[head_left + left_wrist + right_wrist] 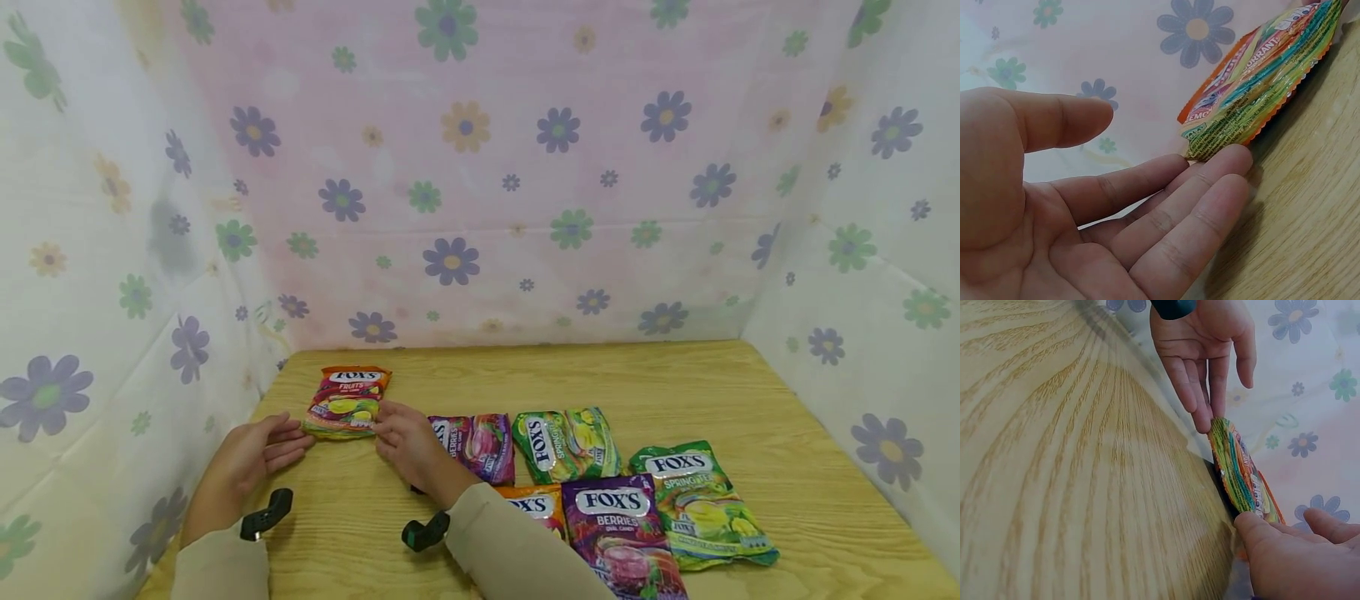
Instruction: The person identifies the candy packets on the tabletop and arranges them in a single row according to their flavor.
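Note:
An orange Fox's Fruits candy bag [347,404] lies at the table's left rear, its printed front facing up. My left hand [251,454] is at its left side, palm inward and fingers extended. In the left wrist view, the fingertips [1225,164] meet the bag's near corner, while the thumb [1072,122] stands apart above. My right hand [412,446] is at the bag's right edge. The right wrist view has its lower fingertips [1250,524] against the bag's end and the thumb [1329,525] raised away from it.
Right of my right hand lie a purple candy bag [483,450] and a green one [566,446]. Nearer me are an orange bag [542,507], partly behind my sleeve, a larger purple bag [618,533] and a green bag [705,504]. Flowered cloth [510,200] walls the wooden table [600,375].

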A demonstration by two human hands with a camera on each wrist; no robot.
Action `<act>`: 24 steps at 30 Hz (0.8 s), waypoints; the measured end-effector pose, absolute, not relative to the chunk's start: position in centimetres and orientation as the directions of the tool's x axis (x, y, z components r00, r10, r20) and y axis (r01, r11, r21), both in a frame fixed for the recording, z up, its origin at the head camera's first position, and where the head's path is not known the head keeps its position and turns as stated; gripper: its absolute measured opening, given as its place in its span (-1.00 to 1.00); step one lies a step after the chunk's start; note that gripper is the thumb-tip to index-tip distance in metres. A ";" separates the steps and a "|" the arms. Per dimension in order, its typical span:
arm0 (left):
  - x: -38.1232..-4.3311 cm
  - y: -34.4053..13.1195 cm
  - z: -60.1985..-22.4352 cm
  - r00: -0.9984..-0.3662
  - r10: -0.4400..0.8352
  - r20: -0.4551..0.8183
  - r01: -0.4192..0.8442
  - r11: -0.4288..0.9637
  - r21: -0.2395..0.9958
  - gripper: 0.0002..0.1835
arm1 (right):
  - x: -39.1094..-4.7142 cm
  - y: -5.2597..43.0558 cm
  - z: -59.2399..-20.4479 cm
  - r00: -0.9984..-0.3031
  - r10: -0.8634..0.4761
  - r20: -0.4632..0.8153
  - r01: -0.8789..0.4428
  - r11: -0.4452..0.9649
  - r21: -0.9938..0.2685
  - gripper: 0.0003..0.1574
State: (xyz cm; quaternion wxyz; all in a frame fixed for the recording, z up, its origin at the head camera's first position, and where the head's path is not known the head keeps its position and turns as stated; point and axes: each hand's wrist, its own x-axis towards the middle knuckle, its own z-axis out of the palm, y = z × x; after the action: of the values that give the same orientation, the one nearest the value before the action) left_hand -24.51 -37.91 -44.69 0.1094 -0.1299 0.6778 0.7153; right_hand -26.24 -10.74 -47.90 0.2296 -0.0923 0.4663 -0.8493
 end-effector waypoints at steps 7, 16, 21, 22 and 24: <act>-24.6 -37.9 -44.4 -0.948 0.019 -0.318 -0.319 -0.045 0.947 -0.34 | -26.4 -10.2 -47.7 -0.875 -0.483 -0.044 0.298 -0.465 -0.834 -0.14; -24.3 -38.4 -44.9 -0.944 0.020 -0.328 -0.329 -0.077 0.941 -0.36 | -26.5 -10.4 -47.9 -0.870 -0.490 -0.058 0.316 -0.463 -0.828 -0.14; -24.3 -38.5 -45.0 -0.943 0.027 -0.330 -0.332 -0.086 0.939 -0.36 | -26.5 -10.2 -48.0 -0.868 -0.494 -0.056 0.318 -0.465 -0.826 -0.15; -24.3 -38.5 -45.0 -0.944 0.030 -0.328 -0.329 -0.082 0.941 -0.35 | -26.5 -10.2 -48.0 -0.867 -0.495 -0.053 0.317 -0.467 -0.826 -0.15; -24.2 -38.4 -45.0 -0.944 0.033 -0.327 -0.329 -0.075 0.941 -0.35 | -26.4 -10.2 -48.1 -0.866 -0.498 -0.047 0.315 -0.468 -0.826 -0.14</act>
State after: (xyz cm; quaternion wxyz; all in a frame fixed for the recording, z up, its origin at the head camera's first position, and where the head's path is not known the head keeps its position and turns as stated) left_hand -24.17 -38.44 -44.98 0.1249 -0.1107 0.6686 0.7246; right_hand -26.42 -10.24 -48.12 0.2389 -0.1005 0.4571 -0.8508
